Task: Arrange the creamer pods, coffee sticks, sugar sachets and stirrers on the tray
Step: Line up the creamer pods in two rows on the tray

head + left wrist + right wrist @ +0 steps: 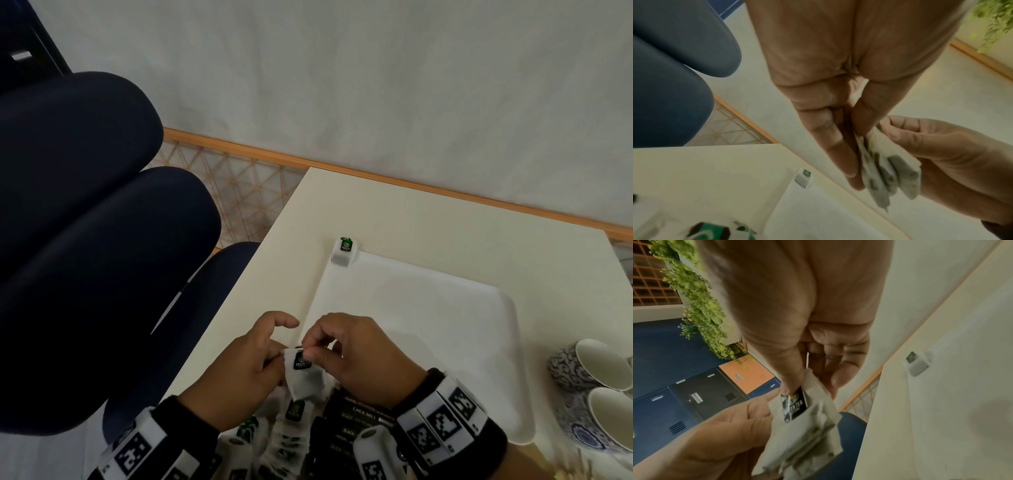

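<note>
A small bunch of white tea bags [306,377] with a black "green tea" tag sits in the lower centre of the head view, held above the near left corner of the white tray [445,342]; the left hand [239,373] grips the bunch from the left, thumb and fingers curled against its side, with the forefinger raised free; the right hand [356,356] pinches the top of the bunch at the tag between thumb and forefinger, its other fingers curled behind; in the left wrist view the bags [888,175] hang fanned below the fingertips, and in the right wrist view the tag [795,404] faces the camera; a single tea bag [344,253] lies on the far left corner of the tray, in the middle of the head view; more tea bags [291,431] and dark sachets [356,421] are heaped at the bottom edge, below the hands; the tray rests on a cream table [428,219]; two patterned blue-and-white cups [596,383] stand at the lower right, just beside the tray's right edge; dark blue chairs [85,240] fill the left of the frame.
</note>
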